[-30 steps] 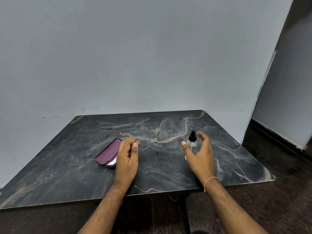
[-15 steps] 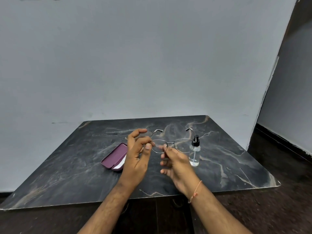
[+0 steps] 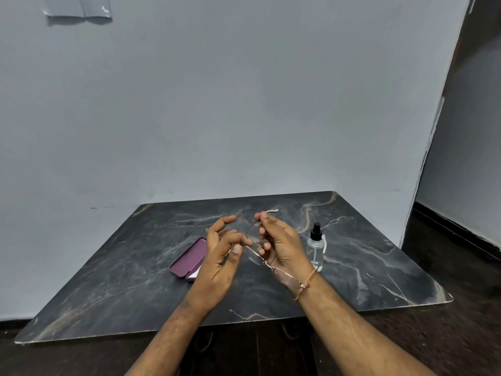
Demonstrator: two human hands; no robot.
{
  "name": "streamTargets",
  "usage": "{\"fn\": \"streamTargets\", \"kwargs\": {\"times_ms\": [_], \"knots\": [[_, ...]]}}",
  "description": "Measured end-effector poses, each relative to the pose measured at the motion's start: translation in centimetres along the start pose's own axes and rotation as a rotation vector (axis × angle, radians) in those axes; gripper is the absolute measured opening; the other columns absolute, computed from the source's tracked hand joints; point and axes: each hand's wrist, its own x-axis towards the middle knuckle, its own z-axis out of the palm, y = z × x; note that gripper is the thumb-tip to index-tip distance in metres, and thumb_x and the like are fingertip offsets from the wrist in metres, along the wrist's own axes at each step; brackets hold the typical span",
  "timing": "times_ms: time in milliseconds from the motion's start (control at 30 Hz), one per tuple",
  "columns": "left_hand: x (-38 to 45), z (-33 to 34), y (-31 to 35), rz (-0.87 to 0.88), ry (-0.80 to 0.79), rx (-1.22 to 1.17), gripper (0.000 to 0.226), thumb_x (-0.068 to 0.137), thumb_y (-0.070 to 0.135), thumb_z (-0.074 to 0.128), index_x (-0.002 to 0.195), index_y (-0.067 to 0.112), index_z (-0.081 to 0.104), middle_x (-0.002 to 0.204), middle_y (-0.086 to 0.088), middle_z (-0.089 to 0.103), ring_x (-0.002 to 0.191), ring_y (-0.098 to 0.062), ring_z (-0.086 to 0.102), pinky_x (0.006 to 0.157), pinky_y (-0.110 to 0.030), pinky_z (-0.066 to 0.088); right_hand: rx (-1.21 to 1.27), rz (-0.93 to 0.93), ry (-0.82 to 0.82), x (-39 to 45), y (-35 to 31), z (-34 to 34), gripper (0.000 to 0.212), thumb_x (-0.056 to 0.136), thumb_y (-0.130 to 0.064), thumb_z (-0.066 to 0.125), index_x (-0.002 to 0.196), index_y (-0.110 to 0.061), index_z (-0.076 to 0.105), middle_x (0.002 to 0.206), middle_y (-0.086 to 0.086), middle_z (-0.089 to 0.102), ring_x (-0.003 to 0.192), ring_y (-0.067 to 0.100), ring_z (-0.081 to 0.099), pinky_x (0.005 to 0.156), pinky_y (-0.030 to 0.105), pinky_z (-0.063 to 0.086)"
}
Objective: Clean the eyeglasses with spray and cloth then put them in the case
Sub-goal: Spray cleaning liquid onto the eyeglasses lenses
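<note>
Two hands: right (image 3: 282, 245) pinches eyeglasses (image 3: 257, 256) | left (image 3: 222, 253) loosely curled, contact unclear | case (image 3: 189, 260) partly hidden

Dark marble-look table (image 3: 352, 253) with pale and rusty veins, pushed against a plain grey wall (image 3: 244, 104). Dark floor (image 3: 461, 335) below, black skirting (image 3: 455, 229) at right. Taped sheet (image 3: 78, 8) high on the wall, upper left.

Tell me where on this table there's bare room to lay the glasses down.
Bare patches on the dark marble table: the wide left side beyond the maroon glasses case, and the right front past the clear spray bottle with a black cap. Crowded: the middle, between case and bottle, under both hands.
</note>
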Motion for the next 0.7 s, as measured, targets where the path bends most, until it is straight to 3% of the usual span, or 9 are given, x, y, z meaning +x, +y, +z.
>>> {"fn": "streamTargets", "kwargs": {"times_ms": [67, 200, 300, 367, 533, 700], "knots": [[0.1, -0.3, 0.2, -0.002, -0.008, 0.029, 0.026, 0.109, 0.047, 0.046, 0.122, 0.048, 0.069, 0.160, 0.006, 0.034, 0.154, -0.020, 0.037, 0.119, -0.023, 0.038, -0.070, -0.076, 0.050, 0.0, -0.3, 0.0, 0.015, 0.099, -0.023, 0.072, 0.100, -0.011, 0.080, 0.072, 0.000, 0.062, 0.047, 0.006, 0.047, 0.044, 0.021, 0.046], [0.0, -0.6, 1.6, 0.033, 0.047, 0.037, 0.033, 0.108, 0.055, 0.049, 0.137, 0.049, 0.062, 0.157, 0.000, 0.042, 0.144, -0.008, 0.047, 0.107, -0.012, 0.042, -0.236, -0.233, 0.154, 0.2, -0.6, 0.0, 0.015, 0.098, -0.024, 0.075, 0.097, -0.010, 0.081, 0.074, 0.005, 0.066, 0.052, 0.010, 0.052, 0.047, 0.023, 0.047], [-0.8, -0.4, 2.9, 0.066, 0.059, 0.106, 0.036, 0.105, 0.054, 0.054, 0.139, 0.045, 0.062, 0.139, 0.005, 0.057, 0.130, -0.027, 0.055, 0.102, -0.032, 0.049, -0.344, -0.341, 0.230, 0.8, -0.8, -0.3, 0.019, 0.098, -0.024, 0.075, 0.097, -0.006, 0.080, 0.073, 0.009, 0.069, 0.057, 0.014, 0.059, 0.047, 0.025, 0.048], [-1.3, -0.2, 4.0, 0.125, -0.022, 0.233, 0.041, 0.101, 0.060, 0.060, 0.136, 0.041, 0.064, 0.122, 0.010, 0.063, 0.120, -0.025, 0.058, 0.102, -0.042, 0.048, -0.458, -0.424, 0.285, 1.1, -0.9, -0.6, 0.018, 0.098, -0.028, 0.076, 0.091, -0.011, 0.080, 0.071, 0.004, 0.073, 0.059, 0.013, 0.064, 0.052, 0.028, 0.051], [-2.2, 1.4, 5.3, 0.194, -0.200, 0.500, 0.039, 0.086, 0.070, 0.079, 0.117, 0.046, 0.075, 0.108, 0.023, 0.063, 0.109, -0.009, 0.060, 0.096, -0.039, 0.046, -0.756, -0.602, 0.405, 0.9, -1.2, -1.1, 0.024, 0.099, -0.037, 0.074, 0.083, -0.020, 0.080, 0.070, -0.002, 0.076, 0.069, 0.017, 0.072, 0.066, 0.030, 0.058], [-2.7, 1.4, 3.8, 0.297, -0.136, 0.470, 0.012, 0.098, 0.042, 0.080, 0.108, 0.037, 0.083, 0.103, 0.023, 0.062, 0.098, -0.009, 0.061, 0.083, -0.036, 0.052, -0.869, -0.663, 0.492, 0.5, -1.5, -1.7, 0.025, 0.098, -0.041, 0.073, 0.084, -0.022, 0.081, 0.067, -0.011, 0.073, 0.066, 0.002, 0.066, 0.063, 0.016, 0.046]]}}
